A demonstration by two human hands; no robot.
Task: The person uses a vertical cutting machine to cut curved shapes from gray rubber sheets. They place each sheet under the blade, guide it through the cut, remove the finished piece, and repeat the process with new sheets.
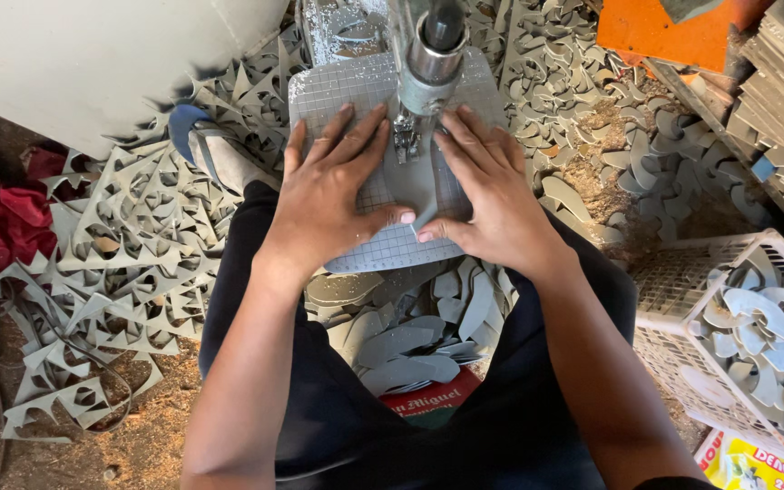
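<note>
A grey flat cut piece lies on the gridded grey machine plate, under the metal press head and its small foot. My left hand lies flat on the plate and piece, left of the foot, fingers spread. My right hand presses down on the piece's right side, thumb and forefinger pinching its near edge. Both thumbs nearly meet below the foot.
Grey cut-out scrap sheets cover the floor at left, and shaped grey pieces pile at right. A white mesh basket holds more pieces. Cut pieces lie between my knees. Red cloth sits far left.
</note>
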